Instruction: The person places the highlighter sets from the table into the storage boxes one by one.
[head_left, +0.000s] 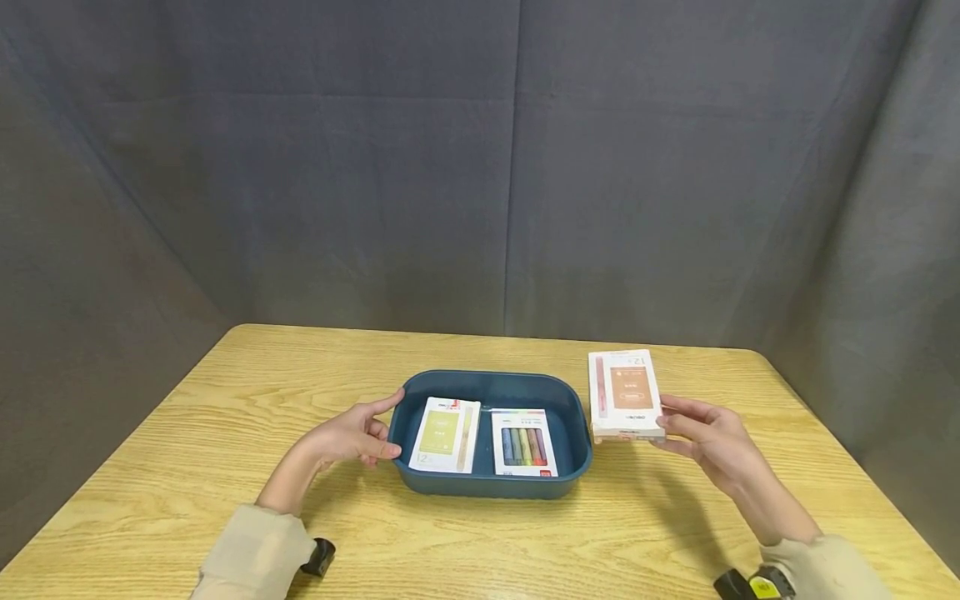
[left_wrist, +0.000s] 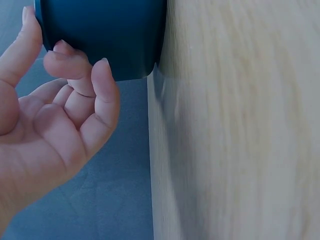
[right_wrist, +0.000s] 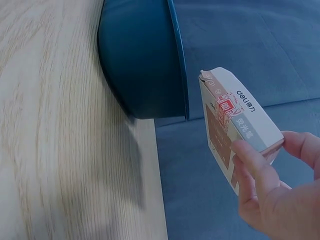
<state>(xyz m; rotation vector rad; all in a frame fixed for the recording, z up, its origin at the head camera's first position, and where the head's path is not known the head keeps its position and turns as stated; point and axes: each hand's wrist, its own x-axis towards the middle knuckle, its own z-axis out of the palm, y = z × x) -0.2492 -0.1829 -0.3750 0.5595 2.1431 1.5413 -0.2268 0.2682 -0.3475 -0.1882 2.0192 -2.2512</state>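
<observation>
A dark blue plastic bin [head_left: 491, 486] stands on the table, its left end gripped by my left hand [head_left: 352, 433]. In the left wrist view, the fingers of that hand [left_wrist: 65, 115] curl against the bin's outer wall [left_wrist: 105, 40]. Inside the bin lie a white and yellow-green pen box [head_left: 445, 435] on the left and a white box with several coloured pens showing [head_left: 523, 443] on the right. My right hand [head_left: 708, 437] holds a white and orange highlighter box [head_left: 625, 392] by its near right corner, raised beside the bin's right end. Its labelled edge [right_wrist: 245, 110] shows in the right wrist view.
The wooden table [head_left: 187, 450] extends on both sides of the bin. Behind it hangs a grey curtain [head_left: 375, 208], with more curtain along both sides. Black straps sit at both wrists, near the sleeves.
</observation>
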